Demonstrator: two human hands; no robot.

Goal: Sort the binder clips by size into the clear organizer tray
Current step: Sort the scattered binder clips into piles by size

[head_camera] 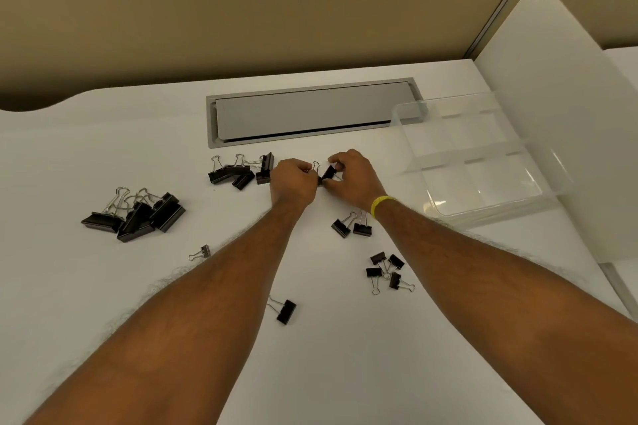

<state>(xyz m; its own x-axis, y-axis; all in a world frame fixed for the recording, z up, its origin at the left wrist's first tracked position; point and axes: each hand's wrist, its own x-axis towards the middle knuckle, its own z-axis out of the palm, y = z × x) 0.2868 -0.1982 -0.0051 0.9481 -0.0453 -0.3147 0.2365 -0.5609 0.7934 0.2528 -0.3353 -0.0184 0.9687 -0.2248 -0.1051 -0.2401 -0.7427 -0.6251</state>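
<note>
Both hands are shown meeting over the white desk [103, 286], in front of the grey hatch [310, 110]. The left hand [293, 179] is closed in a loose fist; a wire loop shows just beside its knuckles, but what it grips, if anything, cannot be told. The right hand [352, 176], marked by a yellow band [381, 204] at the wrist, is pinched on a black clip [329, 172] held between the two hands. The tray [483, 162] stands to the right against the white divider [569, 114]; its compartments appear empty, so sorting is judged barely begun. The remaining clips lie in loose groups: large clips [138, 214] at far left, a middle group [241, 171] just beside the left hand, a pair [352, 225] under the right wrist, small clips [385, 269] nearer the body, a single clip [286, 310] between the forearms and a tiny clip [201, 252] beside the left forearm. Several risks are judged to follow. A sprung clip may snap shut on a finger or shoot from the pinch if squeezed off-centre. The pair under the right wrist may be swept aside by the forearm as the hand travels to the tray. Similar sizes may be confused, and the clear dividers may be misread, so a clip may be dropped in the wrong compartment.
</note>
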